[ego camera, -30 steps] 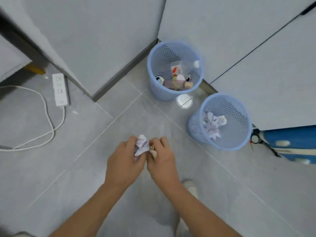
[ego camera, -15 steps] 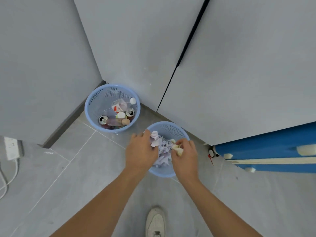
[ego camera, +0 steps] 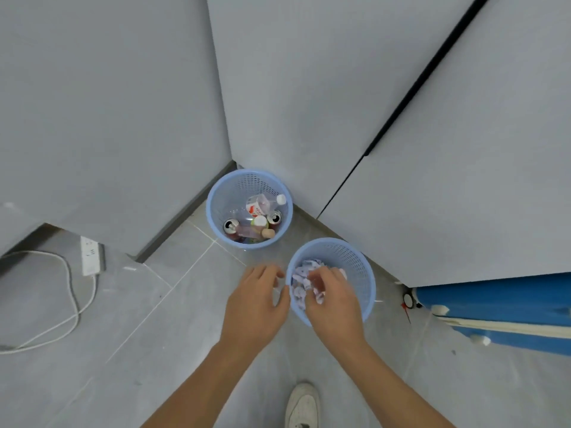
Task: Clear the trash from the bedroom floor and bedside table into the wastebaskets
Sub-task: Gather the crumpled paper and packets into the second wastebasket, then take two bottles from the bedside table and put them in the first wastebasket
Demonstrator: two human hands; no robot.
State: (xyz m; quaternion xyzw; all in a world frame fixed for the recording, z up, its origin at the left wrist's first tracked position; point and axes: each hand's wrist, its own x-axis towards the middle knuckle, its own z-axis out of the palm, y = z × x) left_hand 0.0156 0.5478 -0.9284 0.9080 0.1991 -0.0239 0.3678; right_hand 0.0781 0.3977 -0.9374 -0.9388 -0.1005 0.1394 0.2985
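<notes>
Two blue mesh wastebaskets stand in the wall corner. The far wastebasket [ego camera: 216,208] holds a plastic bottle [ego camera: 262,203] and cans [ego camera: 231,225]. The near wastebasket [ego camera: 360,273] holds crumpled white paper [ego camera: 299,282]. My right hand [ego camera: 335,304] hangs over the near basket's mouth, its fingers spread just above the paper. My left hand [ego camera: 255,307] is beside that basket's left rim with loose, parted fingers. A blurred white scrap shows at its fingertips.
Grey walls and cabinet panels close in behind the baskets. A white power strip [ego camera: 91,256] with its cable [ego camera: 72,304] lies on the floor at left. A blue case [ego camera: 494,307] sits at right. My white shoe [ego camera: 304,406] is on the tiles below my hands.
I stepped up to the baskets. Both hands carried crumpled paper over the near basket and spread their fingers. The wad I held now lies with the paper inside.
</notes>
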